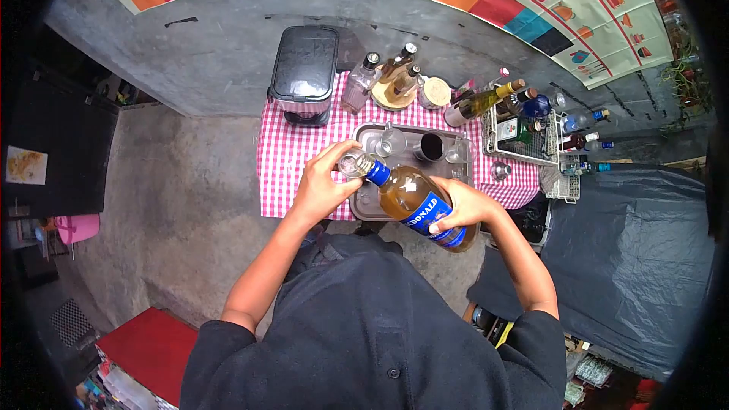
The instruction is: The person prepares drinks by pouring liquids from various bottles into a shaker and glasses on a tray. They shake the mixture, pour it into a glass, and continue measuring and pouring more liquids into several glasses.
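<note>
My left hand (325, 184) is wrapped round a small clear glass (351, 164), with the rim facing the bottle. In my right hand (465, 203) lies a large bottle (408, 191) of amber liquid with a blue label and blue neck band. The bottle is tilted, its mouth right at the glass's rim. Below both hands is a brown tray (366, 203). On it stand a clear glass pitcher (391, 141), a glass of dark liquid (430, 147) and another clear glass (456, 152).
A black lidded bin (305, 64) stands at the back left of the checked tablecloth (292, 175). Several bottles (361, 83) and a tub (435, 93) line the back. A white basket (524, 149) of bottles is at right, near a small glass (500, 171).
</note>
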Motion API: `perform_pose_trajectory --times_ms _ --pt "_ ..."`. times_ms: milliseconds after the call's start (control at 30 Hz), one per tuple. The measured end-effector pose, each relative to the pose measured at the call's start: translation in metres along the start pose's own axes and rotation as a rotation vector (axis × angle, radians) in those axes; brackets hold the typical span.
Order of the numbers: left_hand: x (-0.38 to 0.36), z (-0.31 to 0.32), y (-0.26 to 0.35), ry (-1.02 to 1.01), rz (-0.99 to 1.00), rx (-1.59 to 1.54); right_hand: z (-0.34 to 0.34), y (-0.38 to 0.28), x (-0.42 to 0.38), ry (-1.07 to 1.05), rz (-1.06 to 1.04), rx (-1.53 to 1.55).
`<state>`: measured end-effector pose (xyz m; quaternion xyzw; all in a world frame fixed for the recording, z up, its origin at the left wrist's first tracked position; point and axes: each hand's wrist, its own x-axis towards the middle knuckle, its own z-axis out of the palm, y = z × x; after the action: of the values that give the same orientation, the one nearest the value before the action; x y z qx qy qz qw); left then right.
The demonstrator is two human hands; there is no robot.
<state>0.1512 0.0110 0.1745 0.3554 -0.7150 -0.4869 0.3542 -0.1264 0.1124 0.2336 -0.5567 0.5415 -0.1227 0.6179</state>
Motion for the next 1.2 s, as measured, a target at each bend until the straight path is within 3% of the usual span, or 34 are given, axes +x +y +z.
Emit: perform_pose_trajectory --times_ms 1200 --pt "-0.001 0.009 0.002 -0.014 -0.024 -0.039 -0.004 0.007 -0.006 0.025 0.013 -0.097"
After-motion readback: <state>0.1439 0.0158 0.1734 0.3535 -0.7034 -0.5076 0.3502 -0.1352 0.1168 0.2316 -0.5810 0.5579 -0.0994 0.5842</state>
